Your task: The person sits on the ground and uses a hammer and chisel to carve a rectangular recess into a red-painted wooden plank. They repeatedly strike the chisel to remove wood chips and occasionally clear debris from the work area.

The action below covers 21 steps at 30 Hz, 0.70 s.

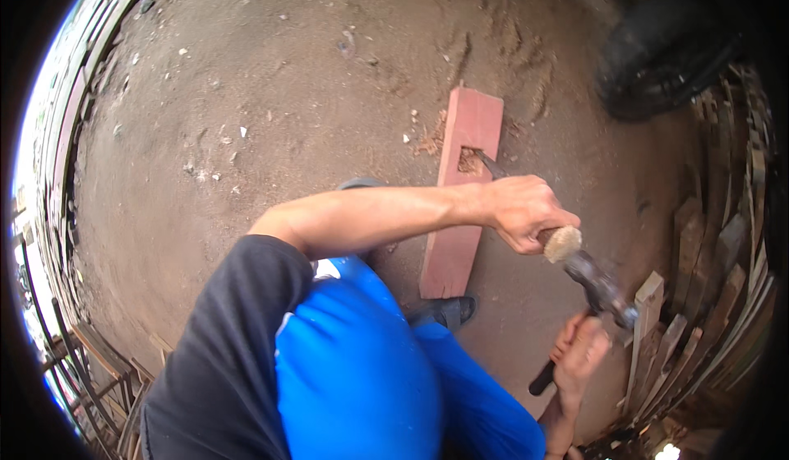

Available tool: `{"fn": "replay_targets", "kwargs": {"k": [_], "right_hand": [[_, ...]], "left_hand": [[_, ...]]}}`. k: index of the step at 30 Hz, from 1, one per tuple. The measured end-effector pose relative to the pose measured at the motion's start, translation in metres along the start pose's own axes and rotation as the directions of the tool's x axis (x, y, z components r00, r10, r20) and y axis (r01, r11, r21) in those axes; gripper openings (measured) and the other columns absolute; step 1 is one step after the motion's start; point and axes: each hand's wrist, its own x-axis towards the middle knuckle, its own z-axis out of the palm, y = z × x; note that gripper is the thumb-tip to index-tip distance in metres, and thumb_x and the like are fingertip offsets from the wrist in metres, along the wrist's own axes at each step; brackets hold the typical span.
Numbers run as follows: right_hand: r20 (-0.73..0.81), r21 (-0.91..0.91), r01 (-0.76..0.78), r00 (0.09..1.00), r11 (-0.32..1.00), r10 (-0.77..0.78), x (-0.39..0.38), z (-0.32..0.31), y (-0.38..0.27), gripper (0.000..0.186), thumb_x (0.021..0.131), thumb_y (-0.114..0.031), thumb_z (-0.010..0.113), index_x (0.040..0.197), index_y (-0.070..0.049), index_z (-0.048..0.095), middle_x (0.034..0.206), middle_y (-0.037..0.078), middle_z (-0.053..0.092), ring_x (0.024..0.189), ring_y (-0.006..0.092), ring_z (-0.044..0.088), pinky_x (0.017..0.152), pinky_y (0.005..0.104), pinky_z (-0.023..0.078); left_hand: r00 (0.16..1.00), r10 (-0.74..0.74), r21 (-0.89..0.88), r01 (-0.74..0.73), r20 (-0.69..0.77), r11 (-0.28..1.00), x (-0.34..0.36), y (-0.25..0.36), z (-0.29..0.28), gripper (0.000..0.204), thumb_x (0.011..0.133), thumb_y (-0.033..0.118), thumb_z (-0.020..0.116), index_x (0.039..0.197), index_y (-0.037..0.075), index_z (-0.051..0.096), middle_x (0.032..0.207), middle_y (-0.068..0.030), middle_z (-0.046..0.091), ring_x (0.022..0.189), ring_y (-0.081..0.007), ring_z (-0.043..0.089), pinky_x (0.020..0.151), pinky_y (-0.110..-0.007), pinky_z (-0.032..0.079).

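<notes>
A reddish wooden plank (pixel 457 258) lies on the dirt ground with a rectangular cavity cut in it, full of shavings (pixel 468 161). My left hand (pixel 526 213) grips a chisel (pixel 564 243) whose metal blade slants into the cavity and whose pale wooden top sticks out past my fist. My right hand (pixel 575 349), lower right, is wrapped round the dark handle of a hammer (pixel 600 287); the blurred metal head is just beyond the chisel's top, and whether they touch I cannot tell. My feet in grey sandals (pixel 448 312) are beside the plank.
A black tyre (pixel 637 57) is at the upper right. Stacked boards and offcuts (pixel 649 312) line the right side, with more wooden pieces (pixel 99 349) at the lower left. Small chips and stones lie scattered on the dirt ground (pixel 246 82).
</notes>
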Motion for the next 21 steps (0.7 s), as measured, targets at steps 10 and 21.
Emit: {"fn": "replay_targets", "kwargs": {"k": [10,21], "right_hand": [[-0.063,-0.053,-0.039,0.997,0.998,0.036,0.024,0.011,-0.034,0.055,0.103,-0.061,0.043,0.083,-0.01,0.042,0.055,-0.003,0.033,0.042,0.0057,0.027,0.04,0.0222,0.02],[-0.108,0.118,-0.046,0.992,0.992,0.059,0.052,0.014,-0.03,0.05,0.108,-0.049,0.042,0.076,-0.011,0.042,0.054,-0.006,0.035,0.042,0.0017,0.028,0.038,0.0213,0.02]], "left_hand": [[0.991,-0.13,-0.072,0.127,-0.04,0.989,0.013,-0.008,-0.02,0.028,0.07,0.013,0.069,0.097,0.008,0.065,0.067,-0.0141,0.063,0.065,-0.0385,0.064,0.055,-0.046,0.049],[0.951,-0.293,-0.272,0.259,-0.093,0.927,0.043,-0.024,-0.039,0.029,0.073,0.012,0.066,0.101,0.005,0.07,0.077,-0.0119,0.073,0.069,-0.0274,0.071,0.065,-0.039,0.056]]}}
